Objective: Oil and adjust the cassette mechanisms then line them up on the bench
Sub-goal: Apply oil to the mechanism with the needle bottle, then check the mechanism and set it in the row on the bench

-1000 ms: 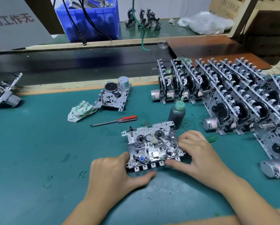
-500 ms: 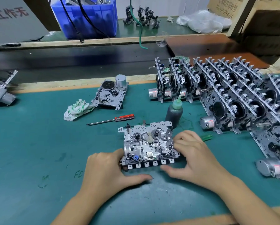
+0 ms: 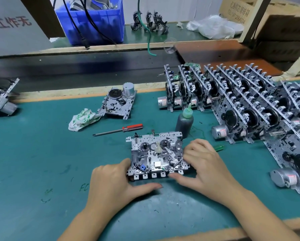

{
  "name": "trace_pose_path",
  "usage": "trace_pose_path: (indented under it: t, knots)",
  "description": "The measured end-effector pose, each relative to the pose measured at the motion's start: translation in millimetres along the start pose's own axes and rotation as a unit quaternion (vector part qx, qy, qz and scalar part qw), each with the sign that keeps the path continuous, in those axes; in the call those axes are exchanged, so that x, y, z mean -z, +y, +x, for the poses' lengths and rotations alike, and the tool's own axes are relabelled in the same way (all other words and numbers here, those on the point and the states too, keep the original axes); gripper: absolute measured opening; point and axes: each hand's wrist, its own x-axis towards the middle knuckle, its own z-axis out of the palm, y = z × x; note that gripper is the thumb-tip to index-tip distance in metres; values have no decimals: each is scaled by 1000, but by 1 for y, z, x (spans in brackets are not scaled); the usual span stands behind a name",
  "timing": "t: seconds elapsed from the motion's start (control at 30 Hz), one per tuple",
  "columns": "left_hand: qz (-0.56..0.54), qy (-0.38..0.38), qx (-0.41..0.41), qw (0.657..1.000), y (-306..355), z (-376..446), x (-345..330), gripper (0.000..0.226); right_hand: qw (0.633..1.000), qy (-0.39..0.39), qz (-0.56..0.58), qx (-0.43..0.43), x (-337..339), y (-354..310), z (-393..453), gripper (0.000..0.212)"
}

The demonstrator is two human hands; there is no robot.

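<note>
A silver cassette mechanism (image 3: 157,153) lies flat on the green mat in front of me, reels facing up. My left hand (image 3: 113,184) holds its left edge, thumb stretched along the near side. My right hand (image 3: 202,164) grips its right edge, fingers curled over the side and thumb on the row of white keys. Just behind it stands a dark oil bottle (image 3: 184,121) with a green nozzle. Rows of upright mechanisms (image 3: 246,101) fill the bench on the right. Another mechanism (image 3: 118,103) lies flat farther back.
A red-handled screwdriver (image 3: 118,130) lies behind the held mechanism, a crumpled cloth (image 3: 82,119) to its left. One mechanism (image 3: 2,100) sits at the far left edge. A blue bin (image 3: 95,21) with cables stands on the rear shelf beyond a dark conveyor belt (image 3: 76,70).
Both hands have kept hold of the mechanism. It has shifted slightly and its near edge sits a little squarer to me; the other things on the bench lie as before.
</note>
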Motion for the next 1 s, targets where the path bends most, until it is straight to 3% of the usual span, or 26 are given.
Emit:
trace_pose_path:
  t: [0.07,0.2,0.33,0.47,0.67,0.8,0.87,0.93,1.0]
  knots:
    - [-46,32,-12,998,0,-1,3,76,999,-9,39,-16,3,-2,0,51]
    - [-242,125,-11,962,0,-2,7,60,966,3,252,-67,7,-15,1,43]
    - [-277,161,0,947,4,-2,6,62,889,1,423,-173,9,-24,6,47]
    - [-314,146,73,935,5,-1,0,60,841,-25,483,-242,11,-23,13,59]
    - [-357,125,163,911,5,5,-3,62,851,-28,453,-265,7,-23,19,64]
    - [-287,136,191,929,3,13,-1,51,910,37,332,-244,3,-24,16,57]
    - [-262,174,163,935,2,19,8,32,944,48,242,-218,3,-21,12,52]
    - [-235,183,81,951,3,25,19,11,945,46,226,-230,4,-19,11,48]
    - [-203,151,-10,968,9,30,27,14,940,35,257,-222,3,-19,11,46]
